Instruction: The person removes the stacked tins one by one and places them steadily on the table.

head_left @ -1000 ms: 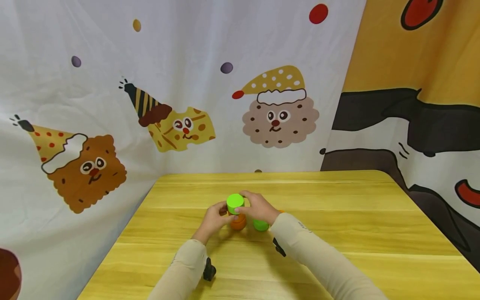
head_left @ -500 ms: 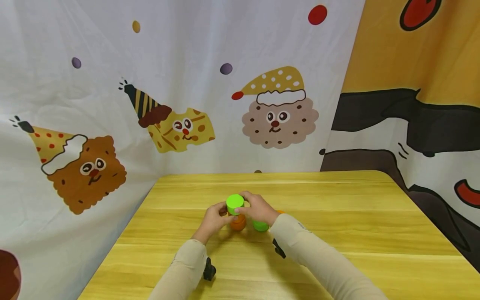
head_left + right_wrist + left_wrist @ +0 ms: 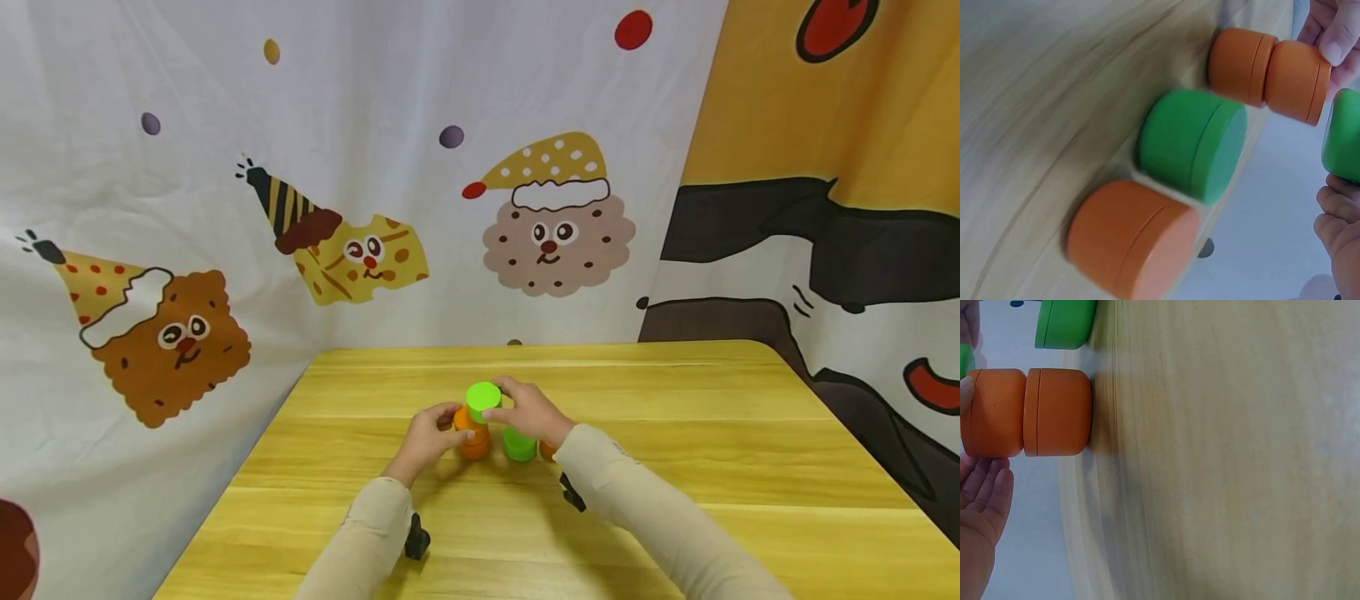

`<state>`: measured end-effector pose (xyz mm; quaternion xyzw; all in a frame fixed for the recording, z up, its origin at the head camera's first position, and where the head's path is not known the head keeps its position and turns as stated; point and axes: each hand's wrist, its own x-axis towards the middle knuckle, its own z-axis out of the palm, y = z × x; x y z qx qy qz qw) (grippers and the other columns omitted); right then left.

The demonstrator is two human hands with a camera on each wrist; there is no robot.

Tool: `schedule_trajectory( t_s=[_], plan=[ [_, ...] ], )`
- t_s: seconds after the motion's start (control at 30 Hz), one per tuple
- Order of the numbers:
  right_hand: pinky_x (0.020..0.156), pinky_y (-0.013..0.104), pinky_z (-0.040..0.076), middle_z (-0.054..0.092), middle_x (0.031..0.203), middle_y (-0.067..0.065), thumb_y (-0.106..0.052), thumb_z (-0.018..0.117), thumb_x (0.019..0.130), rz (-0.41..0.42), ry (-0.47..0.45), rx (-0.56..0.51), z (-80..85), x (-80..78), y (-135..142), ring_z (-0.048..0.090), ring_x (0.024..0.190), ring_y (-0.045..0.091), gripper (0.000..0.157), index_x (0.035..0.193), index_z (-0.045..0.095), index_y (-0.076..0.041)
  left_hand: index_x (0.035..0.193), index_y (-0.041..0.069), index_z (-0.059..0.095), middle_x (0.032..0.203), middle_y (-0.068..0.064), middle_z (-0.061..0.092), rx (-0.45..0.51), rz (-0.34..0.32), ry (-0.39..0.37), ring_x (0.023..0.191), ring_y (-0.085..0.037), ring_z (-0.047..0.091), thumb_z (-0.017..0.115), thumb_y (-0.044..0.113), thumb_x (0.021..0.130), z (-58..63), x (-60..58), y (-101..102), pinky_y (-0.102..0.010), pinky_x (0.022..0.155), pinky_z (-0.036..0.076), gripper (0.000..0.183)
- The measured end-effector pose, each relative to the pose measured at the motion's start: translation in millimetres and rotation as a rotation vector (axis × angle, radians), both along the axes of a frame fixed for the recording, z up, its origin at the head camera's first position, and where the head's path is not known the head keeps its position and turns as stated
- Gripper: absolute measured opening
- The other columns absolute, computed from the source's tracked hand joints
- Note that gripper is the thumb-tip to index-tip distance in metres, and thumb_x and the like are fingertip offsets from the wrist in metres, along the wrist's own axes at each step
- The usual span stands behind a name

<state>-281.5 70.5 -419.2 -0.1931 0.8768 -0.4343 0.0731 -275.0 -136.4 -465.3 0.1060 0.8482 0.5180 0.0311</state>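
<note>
Two small orange round canisters with lid seams stand stacked, the upper one (image 3: 999,412) on the lower one (image 3: 1059,412). My left hand (image 3: 426,440) grips the upper orange canister, thumb on one side and fingers on the other. My right hand (image 3: 534,414) holds a green canister (image 3: 483,402) of the same shape, raised just right of the stack's top and overlapping it in the head view. On the table beside the stack stands another green canister (image 3: 1188,144). Right of that is a third orange canister (image 3: 1132,237), partly hidden by my right sleeve in the head view.
The canisters stand on a light wooden table (image 3: 360,517) around its middle. A white curtain (image 3: 420,67) with cartoon prints hangs behind the table's far edge and along its left side. Each wrist carries a small black device.
My right hand has moved right and slightly up with the green canister, away from above the orange stack, uncovering the upper orange canister. My left hand has stayed in place.
</note>
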Motion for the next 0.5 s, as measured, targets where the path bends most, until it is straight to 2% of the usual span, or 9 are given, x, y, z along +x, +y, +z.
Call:
schedule_trajectory(
  t_s=[0.2, 0.5],
  plan=[
    [0.102, 0.050, 0.038, 0.053, 0.130, 0.006, -0.028, 0.065, 0.087, -0.023, 0.035, -0.002, -2.8, 2.5, 12.1, 0.045, 0.125, 0.028, 0.047, 0.129, 0.050, -0.013, 0.126, 0.003, 0.055, 0.125, -0.015, 0.057, -0.010, 0.010, -0.015, 0.112, -0.031, 0.055, 0.075, 0.025, 0.078, 0.7, -0.5, -0.5, -0.042, 0.094, 0.047, 0.056],
    [0.103, 0.050, 0.037, 0.053, 0.131, 0.007, -0.026, 0.066, 0.087, -0.071, 0.048, -0.005, -7.1, 4.4, 30.3, 0.045, 0.125, 0.030, 0.048, 0.130, 0.050, -0.011, 0.125, 0.003, 0.056, 0.124, -0.015, 0.058, -0.024, 0.021, -0.020, 0.110, -0.030, 0.056, 0.076, 0.023, 0.078, 2.6, 1.1, 0.6, -0.042, 0.094, 0.048, 0.056]
  ],
)
